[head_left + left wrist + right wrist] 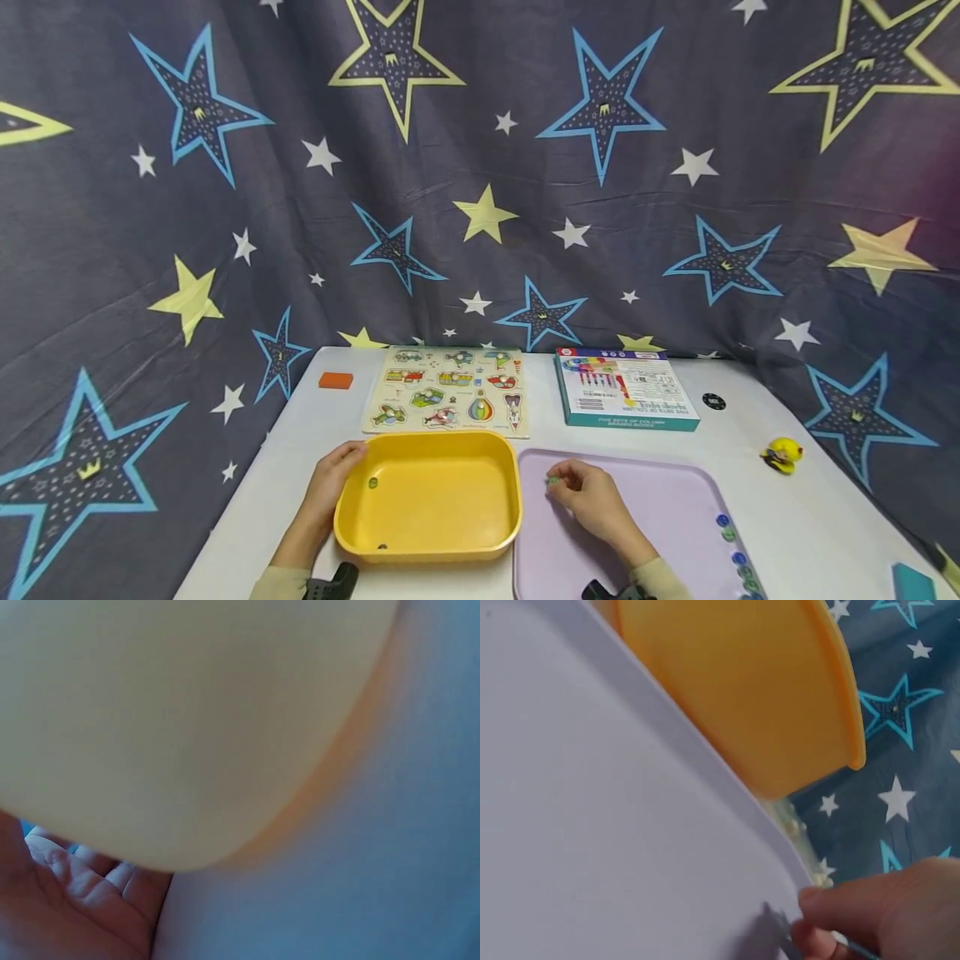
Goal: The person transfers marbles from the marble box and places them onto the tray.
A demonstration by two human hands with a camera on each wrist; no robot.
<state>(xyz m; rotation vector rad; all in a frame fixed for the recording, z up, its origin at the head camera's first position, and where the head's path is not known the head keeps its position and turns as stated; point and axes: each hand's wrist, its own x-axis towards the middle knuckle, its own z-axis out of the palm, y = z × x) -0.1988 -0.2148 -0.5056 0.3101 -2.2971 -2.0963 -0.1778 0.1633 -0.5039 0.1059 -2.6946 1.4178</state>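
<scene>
My left hand [330, 483] grips the left side of a yellow plastic tub [427, 554], fingers at its back left corner. The left wrist view shows the palm and bent fingers beside the tub's pale, blurred wall [187, 750]. Inside the tub lie a green marble [372, 482] and a dark marble [382, 547]. Over the left part of a lilac tray [645, 517], my right hand [596, 500] pinches a green marble [552, 481] between thumb and fingers. Several blue and green marbles [738, 558] line the tray's right edge.
Behind the tub lies a wooden picture puzzle board [450, 392]. A boxed set [626, 392] stands behind the tray. An orange block [335, 380], a black disc [713, 402], a yellow toy duck [782, 455] and a teal block [912, 582] sit farther out. A star-patterned curtain [450, 167] hangs behind.
</scene>
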